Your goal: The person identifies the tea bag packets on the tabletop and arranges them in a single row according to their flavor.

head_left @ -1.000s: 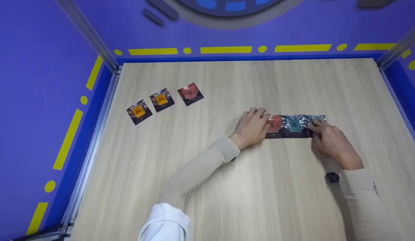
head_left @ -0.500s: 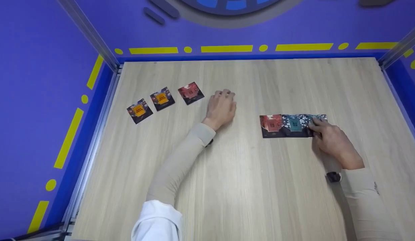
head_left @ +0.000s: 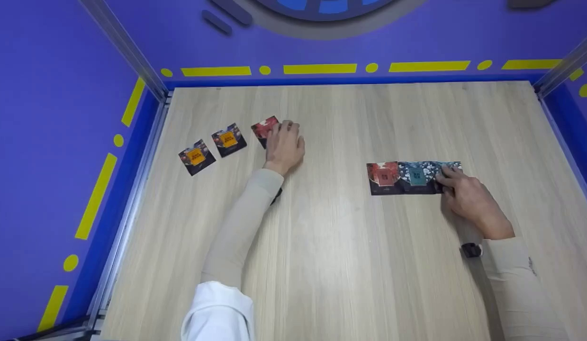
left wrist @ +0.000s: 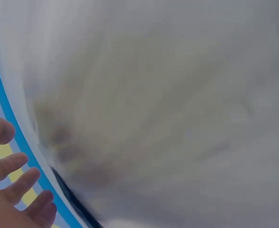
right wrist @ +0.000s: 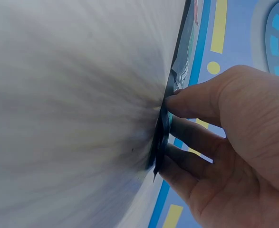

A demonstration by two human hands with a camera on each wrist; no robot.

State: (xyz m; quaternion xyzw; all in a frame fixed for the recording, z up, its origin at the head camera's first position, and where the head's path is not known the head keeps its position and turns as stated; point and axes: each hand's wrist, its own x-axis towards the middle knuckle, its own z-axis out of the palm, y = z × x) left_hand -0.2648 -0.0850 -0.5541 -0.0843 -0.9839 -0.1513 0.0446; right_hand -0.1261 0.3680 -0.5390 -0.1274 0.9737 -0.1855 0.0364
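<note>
My left hand [head_left: 284, 149] reaches over a red and black sachet [head_left: 261, 129] at the upper left of the table, covering its right part. In the left wrist view the fingers [left wrist: 18, 185] are spread and loosely bent. To the right, a red sachet [head_left: 384, 179], a green one with white blossoms [head_left: 416, 176] and a third, mostly hidden sachet [head_left: 457, 166] lie edge to edge in a row. My right hand [head_left: 475, 203] presses that third sachet from above. The right wrist view shows thumb and fingertips on its dark, thin edge [right wrist: 163, 135].
Two orange-labelled sachets, one nearer the left edge [head_left: 196, 157] and one beside it [head_left: 229, 141], lie tilted on the wooden table [head_left: 331, 265]. Blue-purple panels with yellow marks, such as the back wall [head_left: 321, 52], border the table at the back and sides.
My left hand has left the red end of the row and moved left and away over the table to the separate red sachet. The right hand and the row have stayed in place.
</note>
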